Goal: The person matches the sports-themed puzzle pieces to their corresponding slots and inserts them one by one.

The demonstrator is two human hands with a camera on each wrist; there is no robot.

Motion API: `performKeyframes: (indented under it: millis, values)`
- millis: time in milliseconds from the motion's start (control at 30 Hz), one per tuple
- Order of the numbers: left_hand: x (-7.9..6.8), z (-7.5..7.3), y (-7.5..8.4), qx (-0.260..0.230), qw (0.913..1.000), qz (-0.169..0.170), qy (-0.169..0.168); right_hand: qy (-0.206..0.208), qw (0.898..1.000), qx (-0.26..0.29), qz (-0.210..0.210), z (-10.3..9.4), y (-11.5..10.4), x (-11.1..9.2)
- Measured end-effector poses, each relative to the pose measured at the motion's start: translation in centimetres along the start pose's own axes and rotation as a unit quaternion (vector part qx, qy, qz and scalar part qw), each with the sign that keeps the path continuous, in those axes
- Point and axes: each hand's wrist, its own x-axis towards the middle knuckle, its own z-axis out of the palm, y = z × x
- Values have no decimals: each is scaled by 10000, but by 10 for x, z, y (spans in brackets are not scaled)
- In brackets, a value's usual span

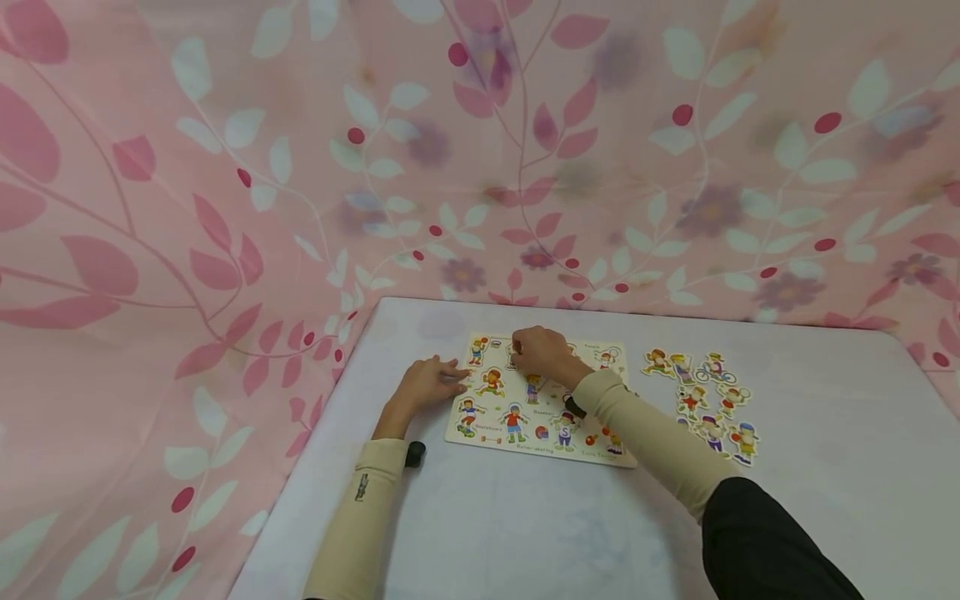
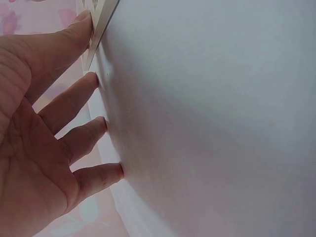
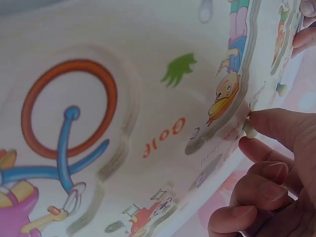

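Observation:
A cream puzzle board (image 1: 465, 425) with printed sports children and recessed shapes lies on the white table. My right hand (image 1: 546, 354) is over its far middle part. In the right wrist view, thumb and forefinger of the right hand (image 3: 276, 163) pinch a small pale knob (image 3: 250, 129) on a puzzle piece; most of that piece is hidden. At the board's left edge rests my left hand (image 1: 427, 387). In the left wrist view, the thumb of the left hand (image 2: 39, 113) touches the board's edge (image 2: 101, 24), while its spread fingertips rest on the tabletop.
Several loose puzzle pieces (image 1: 712, 427) shaped like sporting children lie in a cluster right of the board. A white cloth covers the table (image 1: 525, 533). Behind and to the left hangs a pink floral curtain (image 1: 300, 208).

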Motion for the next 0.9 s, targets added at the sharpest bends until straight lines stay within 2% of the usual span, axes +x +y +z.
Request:
performKeyframes:
  millis: [233,433,567,900]
  values:
    - [1,4,6,6,10000,45,7,17,9999,114,90,-3,8,-10]
    - [1,2,9,-16,10000,65,-66,61,9998,121,111,-14,15,-25]
    - [1,2,7,67,9998,127,-99,66,9999,-25,156,-23,21,-34]
    - [-2,-3,1,120,9997,198,-61,171,9997,-163,-71,-40,28,-61]
